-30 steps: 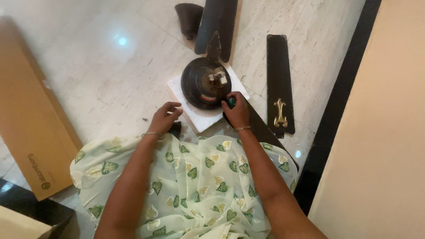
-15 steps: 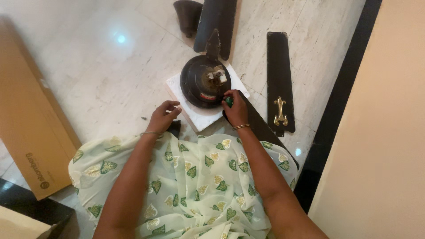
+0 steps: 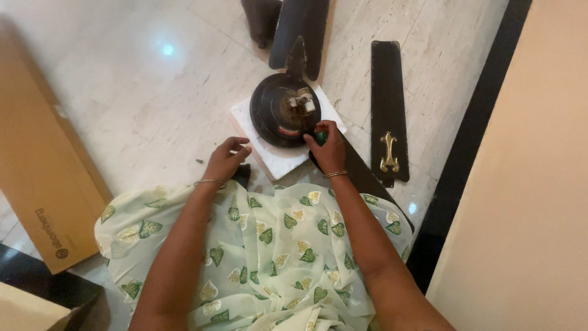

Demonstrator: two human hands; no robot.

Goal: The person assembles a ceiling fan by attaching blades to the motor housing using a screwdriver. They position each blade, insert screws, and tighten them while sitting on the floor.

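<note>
Both hands work at a dark ceiling fan motor (image 3: 285,110) on a pale marble floor (image 3: 141,92), seen from above over a lap draped in light green leaf-print cloth (image 3: 269,251). Left hand (image 3: 225,160) hovers with fingers loosely curled and empty, just beside the near left edge of the white slab (image 3: 269,156) on which the motor sits, seemingly ready to steady it. Right hand (image 3: 327,147) is closed around a small green-handled tool (image 3: 320,137), its tip against the motor's near right rim; what the tip engages cannot be made out. The slab appears to serve as a pad, keeping the round housing off the stone and level for the work. The motor lies flat, its open face and central shaft fitting turned up toward the camera, its axis vertical. One dark blade (image 3: 361,175) runs out from under the right wrist toward the lower right. A second blade (image 3: 389,110) with a brass ornament lies well apart to the right, long axis running near to far. Farther off, another blade (image 3: 303,30) points away from the motor, beside a dark cup-shaped cover (image 3: 260,21). A cardboard box (image 3: 37,159) lies at left.
</note>
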